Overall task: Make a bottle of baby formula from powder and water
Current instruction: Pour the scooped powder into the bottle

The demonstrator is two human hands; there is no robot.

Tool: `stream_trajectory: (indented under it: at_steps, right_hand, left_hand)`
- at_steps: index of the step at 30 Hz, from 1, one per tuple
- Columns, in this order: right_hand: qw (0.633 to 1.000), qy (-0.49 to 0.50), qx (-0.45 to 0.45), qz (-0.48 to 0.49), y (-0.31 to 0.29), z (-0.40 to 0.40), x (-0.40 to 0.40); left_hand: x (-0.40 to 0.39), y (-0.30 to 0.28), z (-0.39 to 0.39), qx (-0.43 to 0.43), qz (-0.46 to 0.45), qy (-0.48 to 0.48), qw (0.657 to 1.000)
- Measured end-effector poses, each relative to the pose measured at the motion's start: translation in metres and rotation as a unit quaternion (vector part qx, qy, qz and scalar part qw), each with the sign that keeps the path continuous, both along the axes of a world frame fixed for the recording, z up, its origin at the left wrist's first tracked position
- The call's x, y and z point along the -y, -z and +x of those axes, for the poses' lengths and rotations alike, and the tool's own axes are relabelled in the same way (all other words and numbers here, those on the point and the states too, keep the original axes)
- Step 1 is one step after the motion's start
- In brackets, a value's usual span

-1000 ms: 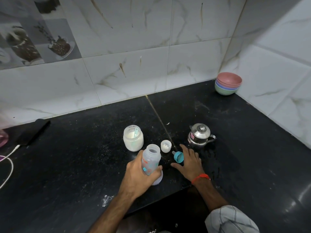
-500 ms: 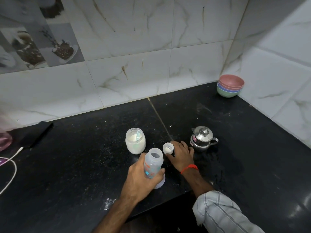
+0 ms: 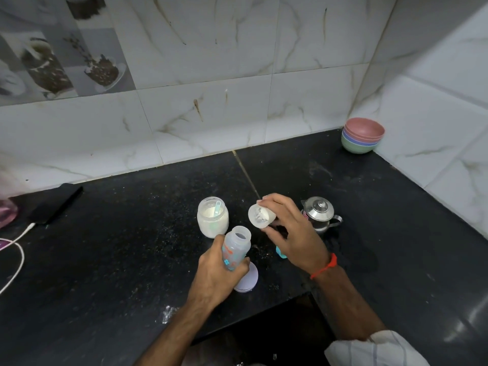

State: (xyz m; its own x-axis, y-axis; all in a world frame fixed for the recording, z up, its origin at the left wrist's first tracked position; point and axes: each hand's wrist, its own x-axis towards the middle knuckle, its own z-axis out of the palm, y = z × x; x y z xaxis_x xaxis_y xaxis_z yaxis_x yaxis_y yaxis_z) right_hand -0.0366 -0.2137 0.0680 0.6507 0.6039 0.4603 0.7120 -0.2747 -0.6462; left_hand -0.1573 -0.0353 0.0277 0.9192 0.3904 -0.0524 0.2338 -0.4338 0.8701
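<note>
Up comes the right hand [image 3: 290,228] off the counter, now pinching the small white cup [image 3: 260,216], tipped on its side with powder clinging inside. Nearest us, the left hand [image 3: 219,270] grips the baby bottle [image 3: 236,248], open-mouthed and leaning, just below that cup. Powder-loading step, I'd say; next the cup must line up over the narrow neck or it spills. Blue cap [image 3: 281,252] lies under the wrist, powder jar [image 3: 212,216] behind, steel kettle [image 3: 319,213] beyond, bowls [image 3: 363,136] far off.
</note>
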Motion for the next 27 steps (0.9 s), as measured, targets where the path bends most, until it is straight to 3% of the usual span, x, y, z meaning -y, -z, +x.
stream_trajectory:
  at_steps: [8, 14, 27]
  right_hand:
    - [0.992, -0.049, 0.087, -0.082, -0.035, -0.019, 0.002]
    - [0.991, -0.069, 0.065, -0.091, -0.044, -0.034, 0.008]
    - [0.996, -0.034, 0.081, -0.030, -0.055, -0.047, 0.008]
  left_hand:
    - [0.015, -0.009, 0.003, 0.022, -0.007, 0.025, 0.999]
    - [0.019, -0.014, 0.003, 0.039, -0.023, 0.042, 0.998]
    - [0.027, -0.020, 0.005, 0.065, -0.040, 0.047, 0.996]
